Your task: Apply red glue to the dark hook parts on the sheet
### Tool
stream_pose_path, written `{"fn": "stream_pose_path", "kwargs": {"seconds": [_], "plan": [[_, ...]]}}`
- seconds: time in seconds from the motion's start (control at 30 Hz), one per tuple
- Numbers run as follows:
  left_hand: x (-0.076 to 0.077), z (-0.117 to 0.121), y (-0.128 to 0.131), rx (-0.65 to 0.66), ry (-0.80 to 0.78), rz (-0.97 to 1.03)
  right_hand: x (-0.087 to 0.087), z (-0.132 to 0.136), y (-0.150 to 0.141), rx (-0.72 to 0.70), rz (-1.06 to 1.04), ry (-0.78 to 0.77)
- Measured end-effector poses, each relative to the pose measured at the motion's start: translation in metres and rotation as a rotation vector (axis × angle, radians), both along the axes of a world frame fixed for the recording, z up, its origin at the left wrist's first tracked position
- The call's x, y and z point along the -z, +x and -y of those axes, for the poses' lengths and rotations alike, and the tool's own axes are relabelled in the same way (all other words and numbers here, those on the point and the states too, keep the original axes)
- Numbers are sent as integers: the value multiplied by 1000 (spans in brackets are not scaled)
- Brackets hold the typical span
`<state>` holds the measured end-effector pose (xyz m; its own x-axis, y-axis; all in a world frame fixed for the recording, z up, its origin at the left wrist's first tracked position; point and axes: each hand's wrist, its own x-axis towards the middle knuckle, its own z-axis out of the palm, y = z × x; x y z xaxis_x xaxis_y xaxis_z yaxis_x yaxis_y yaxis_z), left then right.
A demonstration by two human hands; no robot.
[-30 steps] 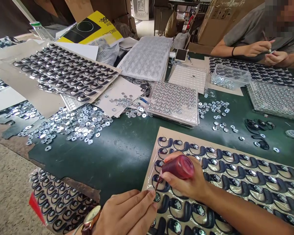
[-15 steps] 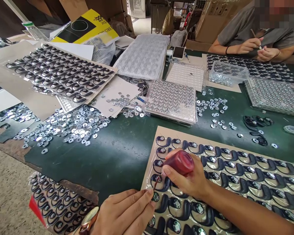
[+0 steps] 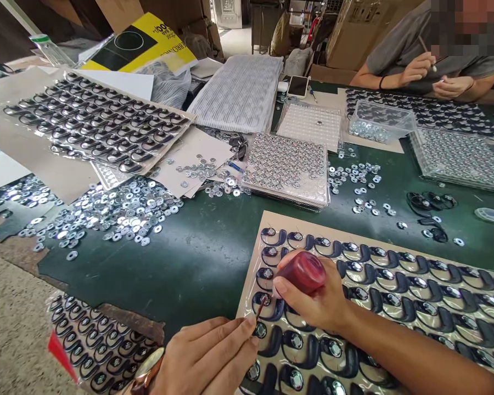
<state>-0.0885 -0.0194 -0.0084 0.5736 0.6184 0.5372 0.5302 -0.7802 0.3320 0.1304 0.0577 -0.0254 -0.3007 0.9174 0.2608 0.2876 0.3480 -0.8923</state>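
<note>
My right hand (image 3: 323,302) is wrapped round a dark red squeeze bottle (image 3: 303,272), its base turned up toward me and its nozzle end pointing down to the left. My left hand (image 3: 214,351) pinches a thin dark pointed tool (image 3: 260,310), its exact kind unclear. The tool's tip meets a round metal centre on a black hook-shaped piece (image 3: 274,308) at the left side of a card. This card (image 3: 253,263) bears rows of such black pieces under clear plastic, each with a shiny round part. Fine wires stick up from some. My right forearm covers part of the rows.
Loose metal washers (image 3: 123,214) lie heaped at left. Behind the card stand a stack of trays with round parts (image 3: 286,164) and a bubble-wrapped pack (image 3: 236,93). Another filled sheet (image 3: 102,123) lies far left. Across the table a co-worker's hands (image 3: 420,68) hold a thin stick.
My hands, the bottle and the tool stay almost in place. The view has shifted slightly. Across the table, the co-worker's two hands have moved apart.
</note>
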Motion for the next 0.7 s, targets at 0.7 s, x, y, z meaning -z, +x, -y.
{"fn": "stream_pose_path", "kwargs": {"seconds": [0.7], "plan": [[-3,-13,-9,-54,-252,159,0,0,-1,-102,-64,59]]}}
